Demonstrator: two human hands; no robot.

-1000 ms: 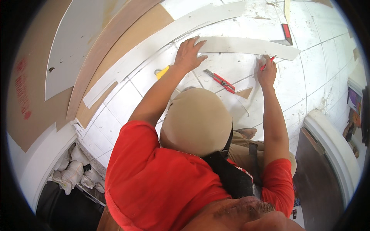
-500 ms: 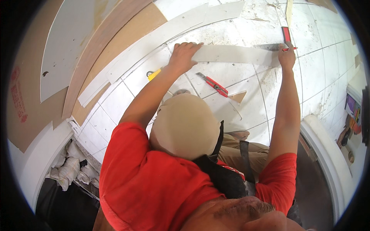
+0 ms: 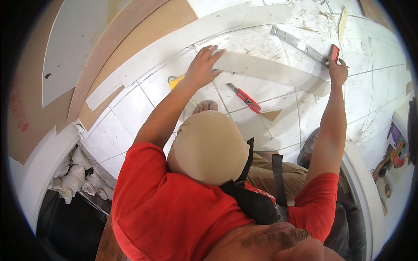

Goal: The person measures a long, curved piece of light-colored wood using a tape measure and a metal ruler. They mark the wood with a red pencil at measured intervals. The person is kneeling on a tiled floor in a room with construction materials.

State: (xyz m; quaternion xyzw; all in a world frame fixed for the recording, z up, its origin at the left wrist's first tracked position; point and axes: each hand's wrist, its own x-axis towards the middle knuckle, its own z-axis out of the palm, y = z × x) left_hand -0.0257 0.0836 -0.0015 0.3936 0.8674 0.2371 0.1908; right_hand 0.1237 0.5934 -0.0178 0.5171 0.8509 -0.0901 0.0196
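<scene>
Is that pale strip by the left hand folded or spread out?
Spread out: the pale strip runs in one length from the left hand toward the right hand, with no fold visible.

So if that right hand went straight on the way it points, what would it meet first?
Past the red-handled try square at its fingertips, the right hand would probably meet the pale-yellow strip first, though height is unclear; it might pass above.
</scene>
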